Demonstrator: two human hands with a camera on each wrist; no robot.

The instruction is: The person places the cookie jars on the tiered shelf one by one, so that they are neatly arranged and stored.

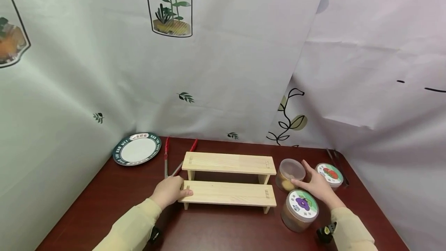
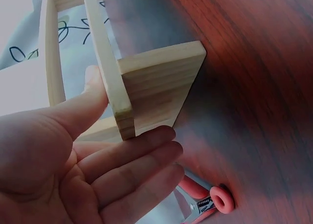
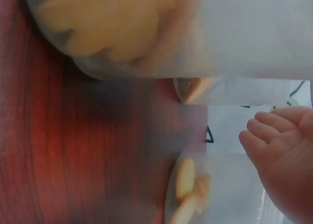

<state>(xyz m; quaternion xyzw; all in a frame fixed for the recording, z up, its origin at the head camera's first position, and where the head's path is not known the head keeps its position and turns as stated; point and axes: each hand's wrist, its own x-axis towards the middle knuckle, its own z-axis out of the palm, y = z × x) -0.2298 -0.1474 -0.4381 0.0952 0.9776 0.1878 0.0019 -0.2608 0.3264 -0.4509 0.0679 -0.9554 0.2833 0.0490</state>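
Observation:
My left hand point(image 1: 170, 192) pinches the left end of the lower step of a two-step wooden rack point(image 1: 226, 193). In the left wrist view the thumb lies on one face of the board and the fingers lie on the other. At the right, my right hand point(image 1: 318, 186) reaches beside a clear round jar point(image 1: 286, 173) with yellowish pieces inside, thumb and forefinger spread at its rim. Nearer me stands a jar with an eggplant label point(image 1: 299, 210); a tomato-label jar point(image 1: 329, 175) is beyond the hand. The right wrist view shows the right fingers point(image 3: 259, 136) loosely extended.
A plate with a dark green rim point(image 1: 137, 149) lies at the back left. Beside it is a V-shaped metal tool with red ends point(image 1: 166, 154), partly behind the rack. A dark, slender metal tool point(image 1: 336, 162) lies at the back right, near patterned cloth walls point(image 1: 226, 69).

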